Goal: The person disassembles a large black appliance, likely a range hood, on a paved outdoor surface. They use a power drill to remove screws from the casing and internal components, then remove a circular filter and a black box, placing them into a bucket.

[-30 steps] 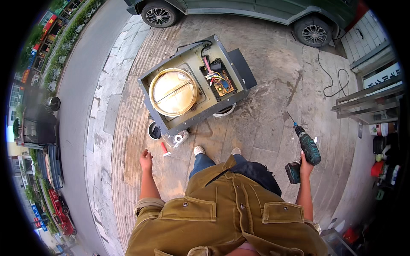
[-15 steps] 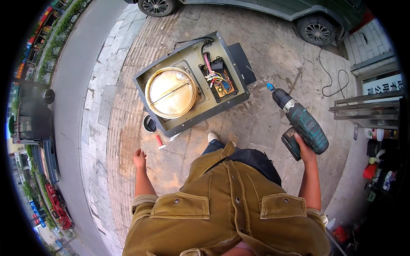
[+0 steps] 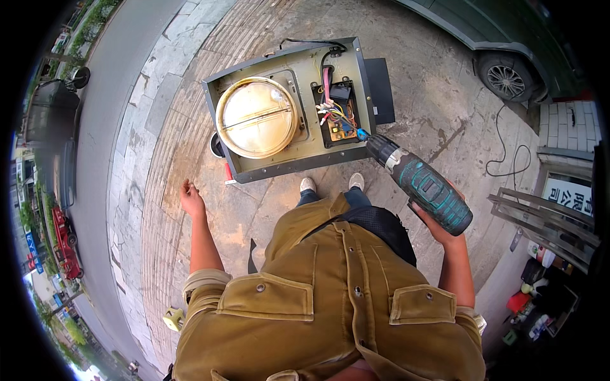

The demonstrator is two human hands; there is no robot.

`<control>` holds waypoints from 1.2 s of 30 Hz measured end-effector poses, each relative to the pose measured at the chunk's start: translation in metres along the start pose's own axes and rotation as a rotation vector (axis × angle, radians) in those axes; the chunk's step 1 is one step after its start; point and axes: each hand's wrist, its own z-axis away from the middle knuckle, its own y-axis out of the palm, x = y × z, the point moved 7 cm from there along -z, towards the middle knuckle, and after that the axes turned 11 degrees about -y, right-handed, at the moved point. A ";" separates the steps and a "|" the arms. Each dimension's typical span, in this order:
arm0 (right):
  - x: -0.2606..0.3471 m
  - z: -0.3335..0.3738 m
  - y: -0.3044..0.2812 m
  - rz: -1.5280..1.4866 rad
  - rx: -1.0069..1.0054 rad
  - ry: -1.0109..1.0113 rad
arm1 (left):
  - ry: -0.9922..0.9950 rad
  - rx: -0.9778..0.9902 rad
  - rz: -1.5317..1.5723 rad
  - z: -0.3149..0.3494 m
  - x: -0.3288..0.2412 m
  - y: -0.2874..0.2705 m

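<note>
The housing (image 3: 289, 169) sits front centre, the disc (image 3: 255, 133) at its left side. The drill (image 3: 427, 190) points toward the board (image 3: 338, 132), right of the disc. Fingers of the right hand (image 3: 443, 232) clamp the drill; those of the left hand (image 3: 193, 202) stand loosely apart.

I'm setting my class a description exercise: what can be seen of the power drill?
The dark, plastic-looking power drill has teal patches, a silvery collar, a black chuck and a blue nosepiece. The right hand holds it, nose slanting up and left in the picture. The nosepiece overlaps the open metal box in view; neither contact nor whether the drill is running can be told.
</note>
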 end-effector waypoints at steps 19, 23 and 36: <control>0.020 -0.103 0.051 0.262 0.400 -0.518 | -0.439 1.138 0.685 0.295 -0.226 0.189; 0.018 -0.102 0.064 0.286 0.425 -0.491 | -0.444 1.121 0.680 0.291 -0.222 0.189; 0.028 -0.102 0.077 0.319 0.430 -0.461 | -0.425 1.155 0.659 0.277 -0.216 0.191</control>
